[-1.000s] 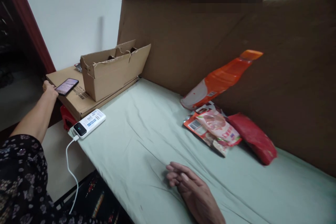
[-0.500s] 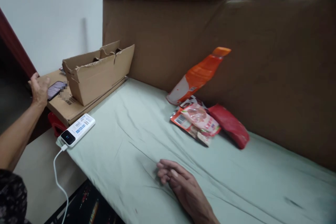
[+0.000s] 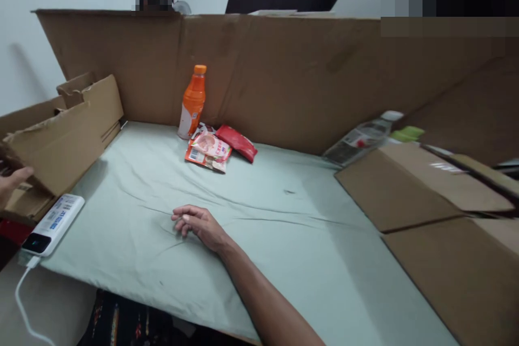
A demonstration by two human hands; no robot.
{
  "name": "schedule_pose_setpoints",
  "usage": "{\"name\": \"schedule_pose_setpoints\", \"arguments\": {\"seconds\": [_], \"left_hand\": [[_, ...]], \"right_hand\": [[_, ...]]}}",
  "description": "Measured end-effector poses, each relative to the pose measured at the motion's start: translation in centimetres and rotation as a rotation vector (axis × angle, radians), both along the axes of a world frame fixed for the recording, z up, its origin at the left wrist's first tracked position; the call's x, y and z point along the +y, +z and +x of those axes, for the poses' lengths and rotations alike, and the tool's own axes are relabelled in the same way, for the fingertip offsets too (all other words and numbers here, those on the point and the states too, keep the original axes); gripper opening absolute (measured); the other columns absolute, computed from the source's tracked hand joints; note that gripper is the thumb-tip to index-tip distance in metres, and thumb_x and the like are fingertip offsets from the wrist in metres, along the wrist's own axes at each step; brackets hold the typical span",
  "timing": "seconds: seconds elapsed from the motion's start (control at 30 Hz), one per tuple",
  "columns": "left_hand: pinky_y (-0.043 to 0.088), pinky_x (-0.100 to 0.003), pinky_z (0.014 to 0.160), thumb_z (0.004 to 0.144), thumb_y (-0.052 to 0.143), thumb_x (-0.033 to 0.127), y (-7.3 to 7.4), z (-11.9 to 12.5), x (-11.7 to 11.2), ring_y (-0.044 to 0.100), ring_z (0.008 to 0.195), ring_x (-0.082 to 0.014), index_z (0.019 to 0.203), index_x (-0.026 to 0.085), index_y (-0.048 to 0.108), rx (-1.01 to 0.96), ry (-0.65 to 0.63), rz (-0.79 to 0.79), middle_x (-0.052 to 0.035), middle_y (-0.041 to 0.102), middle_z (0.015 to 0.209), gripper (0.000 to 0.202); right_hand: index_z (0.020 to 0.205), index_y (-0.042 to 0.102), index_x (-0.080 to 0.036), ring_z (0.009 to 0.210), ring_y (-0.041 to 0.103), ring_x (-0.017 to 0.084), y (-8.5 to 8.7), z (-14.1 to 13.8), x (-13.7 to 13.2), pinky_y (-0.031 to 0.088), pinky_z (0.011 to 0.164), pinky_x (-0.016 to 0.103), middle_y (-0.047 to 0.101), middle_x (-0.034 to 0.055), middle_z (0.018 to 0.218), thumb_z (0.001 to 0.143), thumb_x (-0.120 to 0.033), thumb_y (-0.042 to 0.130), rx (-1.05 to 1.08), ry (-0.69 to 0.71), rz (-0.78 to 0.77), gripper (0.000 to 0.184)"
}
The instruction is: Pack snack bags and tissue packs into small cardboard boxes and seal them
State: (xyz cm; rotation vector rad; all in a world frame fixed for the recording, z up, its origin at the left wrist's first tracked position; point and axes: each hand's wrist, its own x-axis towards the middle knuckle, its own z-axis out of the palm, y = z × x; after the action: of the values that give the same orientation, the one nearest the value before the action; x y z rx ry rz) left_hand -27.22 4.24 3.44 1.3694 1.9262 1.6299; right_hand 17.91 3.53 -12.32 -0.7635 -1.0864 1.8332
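Note:
My right hand (image 3: 198,226) rests on the pale green cloth (image 3: 284,259), fingers loosely curled and apart, with nothing in it. Only part of my left hand (image 3: 13,183) shows at the left edge, a finger stretched toward the small open cardboard box (image 3: 60,143); the rest is cut off. Just below that hand lies a white power bank (image 3: 54,226) with a white cable (image 3: 22,303) plugged in. Beyond my right hand, an orange-capped bottle (image 3: 193,102) stands upright behind a pink and orange packet (image 3: 210,148) and a red pouch (image 3: 237,142).
A tall cardboard panel (image 3: 292,81) runs along the back. On the right, a clear bottle (image 3: 360,138) leans beside a large cardboard box (image 3: 405,184), with a light green item (image 3: 407,133) behind. The cloth's front edge lies near me.
The view has swung right, bringing the clear bottle and large box into sight. My left hand is now mostly out of frame, and the phone beside it no longer shows. My right hand keeps its pose.

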Motion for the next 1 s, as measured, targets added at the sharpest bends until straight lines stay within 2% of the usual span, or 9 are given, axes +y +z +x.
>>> {"name": "schedule_pose_setpoints", "arguments": {"seconds": [0.1,0.2,0.33,0.43,0.57,0.67,0.8,0.9,1.0], "left_hand": [[0.043,-0.06,0.113,0.024,0.1,0.046,0.0,2.1,-3.7,0.044,0.147,-0.0452,0.156,0.06,0.021,0.043,-0.11,-0.024,0.0132,0.045,0.162,0.154],[0.042,-0.057,0.115,0.035,0.099,0.043,-1.2,5.8,-5.8,0.044,0.148,-0.045,0.153,0.066,0.026,0.028,-0.304,-0.071,0.0157,0.053,0.156,0.141],[0.026,-0.061,0.126,0.051,0.096,0.041,-3.9,13.2,-5.0,0.04,0.151,-0.0446,0.162,0.052,0.023,-0.024,-0.647,-0.102,-0.0003,0.051,0.16,0.133],[0.021,-0.058,0.129,0.062,0.094,0.033,-5.6,18.9,-2.8,0.037,0.153,-0.0424,0.168,0.033,0.016,-0.154,-0.965,-0.065,-0.0152,0.043,0.164,0.132],[0.008,-0.054,0.131,0.068,0.093,0.044,-7.7,23.8,-0.1,0.009,0.162,-0.0398,0.169,0.027,0.003,-0.168,-1.162,-0.032,-0.016,0.012,0.176,0.136],[0.008,-0.055,0.131,0.066,0.092,0.056,-9.3,25.1,1.0,0.002,0.162,-0.0413,0.169,0.027,-0.003,-0.176,-1.186,-0.042,-0.0153,0.005,0.177,0.143],[0.014,-0.058,0.13,0.071,0.086,0.063,-10.6,24.8,1.1,0.01,0.161,-0.0424,0.168,0.029,-0.006,-0.186,-1.175,-0.028,-0.0163,0.01,0.176,0.138],[0.022,-0.06,0.127,0.077,0.083,0.065,-11.0,24.0,0.3,0.016,0.16,-0.0446,0.168,0.032,-0.001,-0.094,-1.153,-0.003,-0.0167,0.012,0.176,0.128],[0.029,-0.063,0.124,0.082,0.076,0.068,-11.1,23.5,-0.6,0.02,0.158,-0.0461,0.168,0.035,0.0,0.034,-1.113,0.016,-0.0166,0.016,0.175,0.12]], "right_hand": [[0.094,0.082,-0.018,0.069,0.072,0.019,0.1,0.1,0.3,0.052,0.055,0.027,0.08,0.0113,0.092,0.065,-0.048,0.092,0.001,-0.032,-0.003,0.043],[0.098,0.08,-0.02,0.08,0.073,0.022,0.3,1.0,1.3,0.054,0.06,0.029,0.08,0.0109,0.1,0.065,-0.047,0.091,0.013,-0.169,0.001,0.043],[0.105,0.076,-0.026,0.106,0.07,0.023,1.1,3.4,2.8,0.056,0.08,0.032,0.078,0.005,0.114,0.074,-0.055,0.081,0.034,-0.415,0.036,0.043],[0.099,0.075,-0.025,0.106,0.068,0.025,2.1,6.2,3.0,0.055,0.088,0.036,0.079,0.0039,0.109,0.077,-0.053,0.076,0.003,-0.516,0.063,0.036],[0.101,0.075,-0.022,0.103,0.069,0.026,3.0,10.5,1.3,0.054,0.09,0.037,0.079,0.0042,0.107,0.073,-0.046,0.078,-0.08,-0.59,0.09,0.037],[0.106,0.075,-0.021,0.098,0.07,0.025,3.0,12.7,-0.3,0.054,0.086,0.035,0.079,0.005,0.105,0.072,-0.049,0.078,-0.185,-0.609,0.097,0.045],[0.102,0.076,-0.017,0.084,0.071,0.024,2.9,14.2,-0.4,0.054,0.076,0.034,0.079,0.0072,0.092,0.075,-0.056,0.073,-0.403,-0.592,0.13,0.047],[0.099,0.076,-0.018,0.087,0.071,0.027,3.1,15.2,1.9,0.055,0.077,0.037,0.079,0.0089,0.095,0.077,-0.058,0.068,-0.578,-0.592,0.198,0.046],[0.108,0.074,-0.017,0.113,0.067,0.034,3.6,16.4,6.5,0.052,0.095,0.046,0.076,0.014,0.119,0.076,-0.045,0.066,-0.806,-0.631,0.284,0.043]]}}
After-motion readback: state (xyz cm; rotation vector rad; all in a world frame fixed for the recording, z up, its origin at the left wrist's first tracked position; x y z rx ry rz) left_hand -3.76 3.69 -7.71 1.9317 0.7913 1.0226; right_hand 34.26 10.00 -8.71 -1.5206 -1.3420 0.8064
